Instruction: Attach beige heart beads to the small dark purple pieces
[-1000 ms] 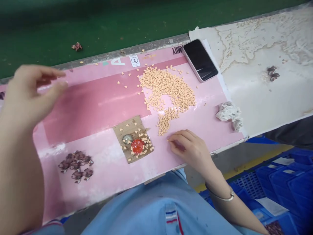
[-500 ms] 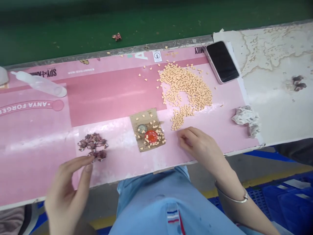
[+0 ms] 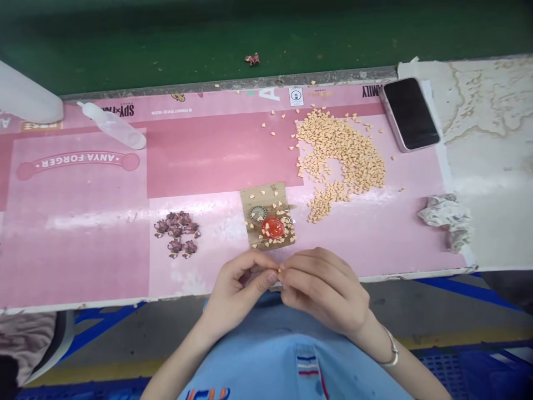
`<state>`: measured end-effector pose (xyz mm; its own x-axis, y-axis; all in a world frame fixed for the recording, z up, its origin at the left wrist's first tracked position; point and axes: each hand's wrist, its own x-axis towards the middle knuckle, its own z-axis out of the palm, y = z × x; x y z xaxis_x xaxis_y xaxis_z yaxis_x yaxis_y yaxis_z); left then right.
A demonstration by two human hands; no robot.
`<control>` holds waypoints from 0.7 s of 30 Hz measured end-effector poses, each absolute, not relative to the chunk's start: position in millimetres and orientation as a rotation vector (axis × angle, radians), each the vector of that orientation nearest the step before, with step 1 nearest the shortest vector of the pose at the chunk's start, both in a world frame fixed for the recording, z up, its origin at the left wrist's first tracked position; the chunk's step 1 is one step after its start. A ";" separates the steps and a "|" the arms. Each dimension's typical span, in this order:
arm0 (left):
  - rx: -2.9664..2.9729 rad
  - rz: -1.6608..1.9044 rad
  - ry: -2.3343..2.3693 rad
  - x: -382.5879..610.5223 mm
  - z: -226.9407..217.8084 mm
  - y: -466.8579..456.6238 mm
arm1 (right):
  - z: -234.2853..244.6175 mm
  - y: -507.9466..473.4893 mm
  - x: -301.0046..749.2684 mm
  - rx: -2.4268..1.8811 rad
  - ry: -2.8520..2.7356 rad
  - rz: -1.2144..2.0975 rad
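Note:
My left hand and my right hand meet at the table's front edge, fingertips touching. A tiny tan heart-shaped piece shows between them, at the tips of my right fingers. My left thumb and index finger are pinched; whatever they grip is hidden. Just beyond lies a brown card bearing a red dish, a ridged grey cap and scattered tan pieces. Farther right spreads a large pile of tan heart-shaped pieces. Several small dark purple figures sit in a cluster to the left.
A phone lies at the back right, with crumpled paper nearer the front. At the back left are a translucent squeeze bottle and a larger white container. One purple piece rests on the green surface behind.
My left hand has left the purple figures and moved right to meet my right hand. My right hand has come away from the tan pile toward the front edge. The view has shifted left.

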<state>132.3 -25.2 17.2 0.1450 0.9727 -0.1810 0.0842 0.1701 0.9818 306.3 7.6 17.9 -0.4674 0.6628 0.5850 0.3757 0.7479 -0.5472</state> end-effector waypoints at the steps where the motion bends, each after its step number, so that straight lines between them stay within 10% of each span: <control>1: 1.219 0.954 1.235 131.7 15.8 -26.1 | 16.2 8.6 306.5 -0.772 -2.105 0.460; 21: 2.096 0.998 1.438 121.4 10.9 -26.4 | 9.0 12.2 307.3 -0.937 -1.974 0.748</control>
<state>121.4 -26.4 10.9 0.2123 0.9207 0.3275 0.6289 -0.3852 0.6754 307.3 12.2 9.0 -0.3980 0.8198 0.4117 0.3410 0.5488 -0.7632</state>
